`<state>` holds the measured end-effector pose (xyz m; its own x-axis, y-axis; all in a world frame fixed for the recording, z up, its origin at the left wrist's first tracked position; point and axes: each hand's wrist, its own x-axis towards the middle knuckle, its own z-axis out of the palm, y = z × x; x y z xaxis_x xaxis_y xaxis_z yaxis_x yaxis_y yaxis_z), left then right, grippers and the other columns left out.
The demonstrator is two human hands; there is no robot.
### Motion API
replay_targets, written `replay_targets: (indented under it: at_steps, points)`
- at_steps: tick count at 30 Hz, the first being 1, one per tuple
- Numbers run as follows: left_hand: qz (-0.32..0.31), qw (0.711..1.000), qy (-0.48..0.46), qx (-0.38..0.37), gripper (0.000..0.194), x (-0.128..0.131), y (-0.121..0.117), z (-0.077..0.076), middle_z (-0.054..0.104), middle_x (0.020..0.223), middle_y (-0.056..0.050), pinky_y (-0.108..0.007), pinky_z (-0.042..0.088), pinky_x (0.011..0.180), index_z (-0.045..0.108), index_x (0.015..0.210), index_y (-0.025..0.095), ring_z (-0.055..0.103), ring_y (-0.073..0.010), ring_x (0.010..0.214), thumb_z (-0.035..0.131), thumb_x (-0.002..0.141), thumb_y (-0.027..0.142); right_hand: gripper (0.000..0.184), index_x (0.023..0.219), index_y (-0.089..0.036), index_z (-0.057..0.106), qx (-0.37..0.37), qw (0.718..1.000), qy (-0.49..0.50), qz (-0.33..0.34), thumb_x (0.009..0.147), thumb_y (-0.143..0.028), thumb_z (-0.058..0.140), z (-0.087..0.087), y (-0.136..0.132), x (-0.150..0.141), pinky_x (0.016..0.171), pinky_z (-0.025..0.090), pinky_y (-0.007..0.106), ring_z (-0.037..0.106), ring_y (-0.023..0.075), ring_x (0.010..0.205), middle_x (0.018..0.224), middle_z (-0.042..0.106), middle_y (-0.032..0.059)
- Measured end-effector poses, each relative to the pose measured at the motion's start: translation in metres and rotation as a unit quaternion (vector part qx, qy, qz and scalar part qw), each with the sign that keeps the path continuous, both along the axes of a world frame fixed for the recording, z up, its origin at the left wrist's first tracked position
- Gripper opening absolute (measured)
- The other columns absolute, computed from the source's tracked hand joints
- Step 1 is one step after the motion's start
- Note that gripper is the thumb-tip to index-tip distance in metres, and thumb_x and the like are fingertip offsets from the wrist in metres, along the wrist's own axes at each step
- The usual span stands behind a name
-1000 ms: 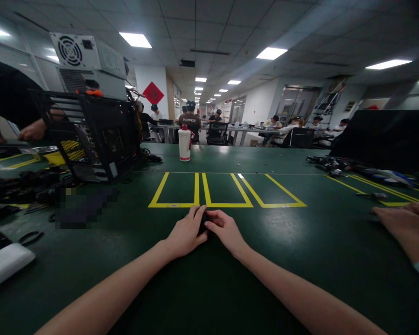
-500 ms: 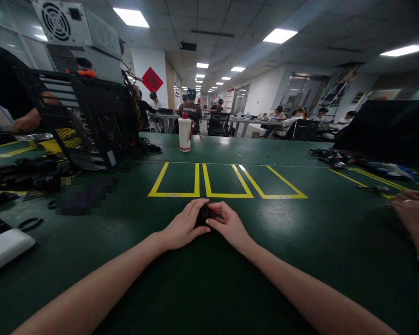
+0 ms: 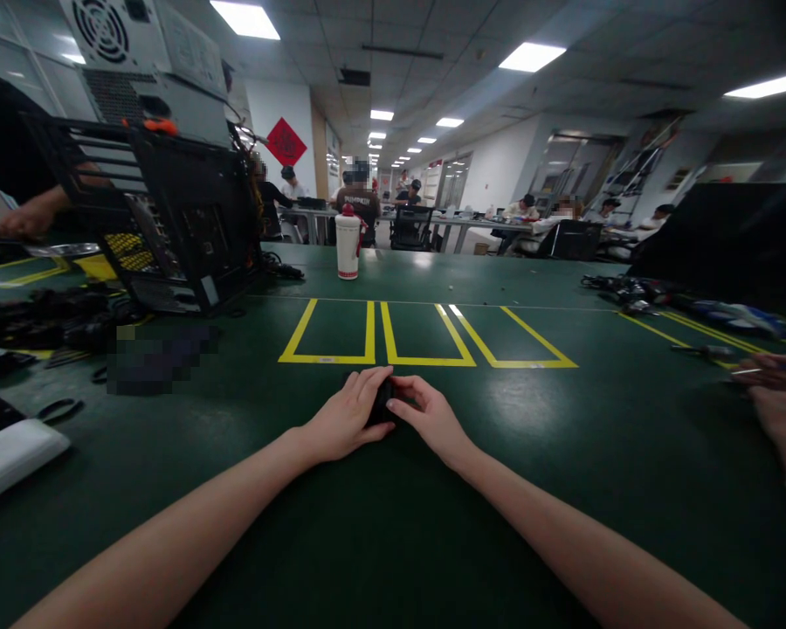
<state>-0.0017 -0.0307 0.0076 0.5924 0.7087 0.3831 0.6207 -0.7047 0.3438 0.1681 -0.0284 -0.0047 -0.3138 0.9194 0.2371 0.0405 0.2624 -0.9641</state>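
While it's mostly buried in fingers, this small black object (image 3: 381,404) looks like an easy two-hander

Since the left hand (image 3: 350,415) curls around its left side and the right hand (image 3: 432,419) pinches its right edge with thumb and fingertips, it's grasped by both, sitting between them low over the green tabletop (image 3: 393,542). Can't tell if its underside touches. I'd guess it's light, going by the relaxed-looking wrists, and stiff, as nothing bulges or sags. Maybe hard plastic, so possibly a bit slick, but I doubt it's fragile. I'd cup it from the left and steady the opposite edge with thumb and fingertips, pretty much like here. Too dark for finer detail.

Versus half a second ago: the right thumb tip sits a touch farther from the left one, while the left palm is about the same. Level with the grip, way off to its right, a co-worker's hand (image 3: 782,411) is posed differently, a thin pale item (image 3: 747,371) at its fingers. Just past the grip, the yellow tape outlines (image 3: 429,361) show slightly higher, and so does the white bottle (image 3: 348,249) well beyond; I'd blame a head tilt, not anything sliding. Far left of the grip, next to the computer case (image 3: 203,218), another person's hand (image 3: 30,218) has drifted left.
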Motion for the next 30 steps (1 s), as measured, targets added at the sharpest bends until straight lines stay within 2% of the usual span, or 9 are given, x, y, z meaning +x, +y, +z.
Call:
replay_targets:
  at_steps: [3, 6, 8, 12, 14, 19, 24, 30]
  points:
    - [0.027, 0.999, 0.024, 0.024, 0.064, 0.001, -0.0008, -0.0007, 0.036, 0.124, -0.009, -0.046, 0.036, 0.088, 0.018, 0.126, 0.022, 0.038, -0.0271, 0.107, 0.054, 0.073, 0.032, 0.03, 0.098, -0.02, 0.051, 0.0, 1.0, 0.0, 0.013, 0.069, -0.021, 0.058, 0.0006, -0.0019, 0.0005, 0.089, 0.041, 0.035, 0.053, 0.0164, 0.097, 0.098, 0.057, 0.0027]
    - [0.047, 0.997, 0.032, 0.043, 0.059, 0.0023, -0.0013, -0.0006, 0.037, 0.123, -0.008, -0.048, 0.029, 0.093, 0.022, 0.124, 0.021, 0.03, -0.0283, 0.115, 0.053, 0.074, 0.03, 0.031, 0.097, -0.022, 0.05, 0.004, 1.0, 0.001, 0.019, 0.068, -0.019, 0.058, 0.0021, -0.005, 0.0002, 0.086, 0.043, 0.036, 0.052, 0.0174, 0.099, 0.099, 0.055, 0.0016]
    - [0.036, 0.998, 0.032, 0.049, 0.058, 0.0029, -0.0009, -0.0014, 0.037, 0.123, -0.008, -0.048, 0.02, 0.098, 0.021, 0.123, 0.02, 0.026, -0.026, 0.119, 0.052, 0.075, 0.028, 0.031, 0.097, -0.023, 0.049, 0.006, 1.0, 0.002, 0.025, 0.068, -0.019, 0.058, 0.0032, -0.0065, -0.0003, 0.085, 0.044, 0.035, 0.052, 0.0176, 0.099, 0.1, 0.054, 0.0013]
    - [0.019, 0.998, 0.032, 0.045, 0.06, 0.0023, 0.0001, -0.0033, 0.037, 0.123, -0.009, -0.047, 0.012, 0.102, 0.017, 0.125, 0.018, 0.033, -0.0222, 0.117, 0.051, 0.076, 0.027, 0.025, 0.094, -0.021, 0.05, -0.001, 1.0, 0.018, 0.025, 0.07, -0.022, 0.057, 0.0051, -0.0066, -0.0021, 0.083, 0.045, 0.034, 0.054, 0.0172, 0.095, 0.096, 0.055, 0.0017]
    - [0.015, 0.998, 0.029, 0.044, 0.06, 0.0017, 0.0, -0.0034, 0.037, 0.123, -0.009, -0.046, 0.014, 0.102, 0.017, 0.125, 0.019, 0.033, -0.0219, 0.116, 0.051, 0.076, 0.027, 0.023, 0.094, -0.021, 0.051, -0.005, 1.0, 0.025, 0.017, 0.071, -0.024, 0.056, 0.0051, -0.0053, -0.0028, 0.083, 0.045, 0.034, 0.055, 0.0169, 0.093, 0.096, 0.055, 0.0022]
    - [0.017, 0.998, 0.028, 0.046, 0.061, 0.0012, -0.0002, -0.0025, 0.037, 0.122, -0.01, -0.043, 0.021, 0.1, 0.018, 0.125, 0.018, 0.034, -0.0219, 0.114, 0.052, 0.075, 0.026, 0.033, 0.103, -0.021, 0.049, -0.028, 1.0, 0.003, 0.002, 0.072, -0.025, 0.056, 0.0033, -0.0032, -0.002, 0.087, 0.042, 0.036, 0.053, 0.0172, 0.097, 0.102, 0.055, 0.0042]
    - [0.017, 0.998, 0.028, 0.052, 0.061, 0.0008, -0.0008, -0.0029, 0.036, 0.123, -0.01, -0.045, 0.021, 0.1, 0.018, 0.125, 0.018, 0.034, -0.0224, 0.114, 0.052, 0.075, 0.025, 0.03, 0.099, -0.021, 0.049, -0.032, 0.998, 0.027, 0.046, 0.07, -0.023, 0.058, 0.0049, -0.0063, -0.0018, 0.083, 0.044, 0.034, 0.055, 0.0164, 0.094, 0.099, 0.056, 0.0028]
    - [0.019, 0.998, 0.026, 0.063, 0.062, 0.0009, -0.0006, -0.0029, 0.037, 0.122, -0.01, -0.046, 0.021, 0.099, 0.018, 0.125, 0.018, 0.034, -0.0233, 0.114, 0.053, 0.074, 0.025, 0.025, 0.095, -0.021, 0.05, -0.027, 0.999, 0.036, 0.025, 0.071, -0.025, 0.057, 0.0037, -0.0048, -0.0044, 0.077, 0.047, 0.033, 0.056, 0.0169, 0.091, 0.095, 0.055, 0.0024]
